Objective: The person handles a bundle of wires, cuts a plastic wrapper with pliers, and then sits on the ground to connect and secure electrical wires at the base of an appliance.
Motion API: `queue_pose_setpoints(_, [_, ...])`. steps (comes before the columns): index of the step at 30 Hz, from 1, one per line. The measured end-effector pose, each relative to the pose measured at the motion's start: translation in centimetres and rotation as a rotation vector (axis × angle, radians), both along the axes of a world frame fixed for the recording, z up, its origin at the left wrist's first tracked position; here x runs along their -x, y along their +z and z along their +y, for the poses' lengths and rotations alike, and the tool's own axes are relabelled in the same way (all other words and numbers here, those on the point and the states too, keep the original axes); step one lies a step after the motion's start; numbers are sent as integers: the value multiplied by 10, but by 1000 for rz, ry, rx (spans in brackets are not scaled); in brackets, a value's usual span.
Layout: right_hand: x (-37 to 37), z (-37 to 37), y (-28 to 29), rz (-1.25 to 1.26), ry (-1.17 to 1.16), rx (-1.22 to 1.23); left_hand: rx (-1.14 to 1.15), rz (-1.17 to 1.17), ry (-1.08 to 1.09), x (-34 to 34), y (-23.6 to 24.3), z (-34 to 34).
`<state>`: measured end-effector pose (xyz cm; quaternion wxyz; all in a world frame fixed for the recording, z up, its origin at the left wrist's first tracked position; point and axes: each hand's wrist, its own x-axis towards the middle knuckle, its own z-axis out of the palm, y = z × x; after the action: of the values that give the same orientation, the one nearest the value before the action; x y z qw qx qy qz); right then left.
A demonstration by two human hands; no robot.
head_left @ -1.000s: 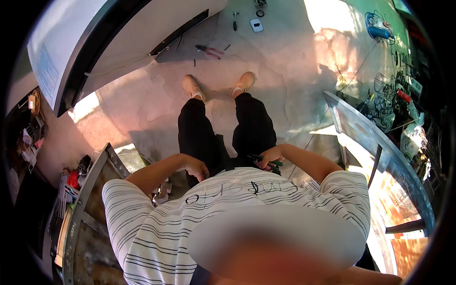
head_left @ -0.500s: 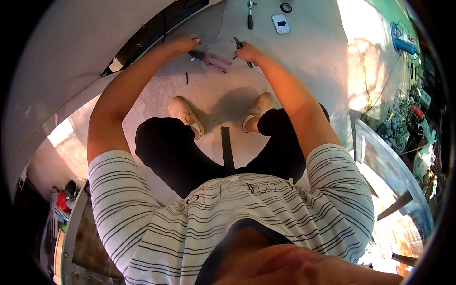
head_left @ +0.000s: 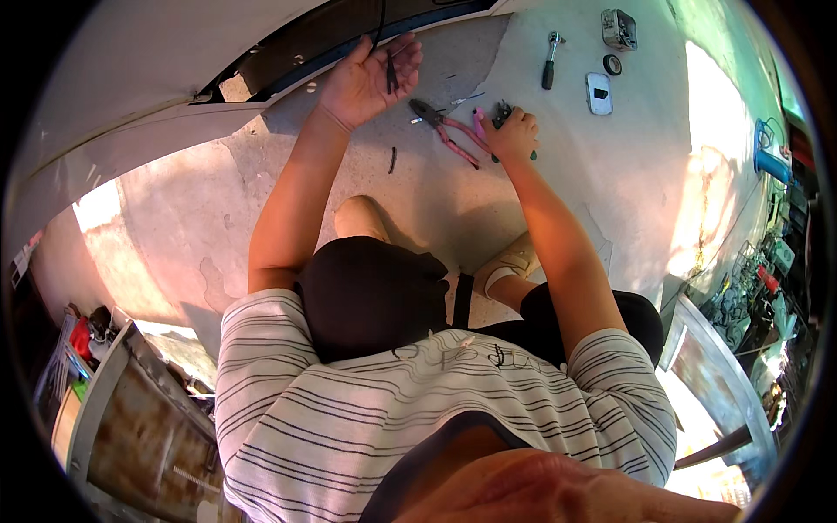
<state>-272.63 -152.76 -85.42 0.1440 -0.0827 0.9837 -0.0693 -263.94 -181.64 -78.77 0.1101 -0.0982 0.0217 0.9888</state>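
Palm up, my left hand (head_left: 353,91) is raised beside the pale body panel, its fingers stretched and apart. A black cable (head_left: 381,30) hangs down from above, and its dark forked end (head_left: 391,74) crosses my palm; no closed grip on it shows. Over the floor, my right hand (head_left: 516,135) is curled palm down around green-handled pliers (head_left: 503,112), whose two handles stick out on either side of my wrist. A small pink object (head_left: 479,122) touches the thumb side, partly hidden. Just left lie red-handled pliers (head_left: 449,135) with thin wire pieces (head_left: 467,98) near their jaws.
A ratchet wrench (head_left: 550,61), black tape roll (head_left: 612,64), white case (head_left: 599,94) and metal tin (head_left: 619,30) lie farther right. A short black strip (head_left: 392,159) is near my foot. The pale panel (head_left: 157,78) overhangs at left; clutter (head_left: 750,279) lines the right.
My left hand has turned palm up and opened beside the hanging cable. My right hand has turned palm down over the green-handled pliers; the pink object now shows. The whole view has shifted.
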Motion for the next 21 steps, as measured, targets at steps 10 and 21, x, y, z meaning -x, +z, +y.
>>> queue_pose_setpoints(10, [-13,-150,126,15,310,980,57,-81,374,-15,23,10])
queue_pose_setpoints(21, [-49,-175,101,-448,384,994,384,-223,558,-51,34,21])
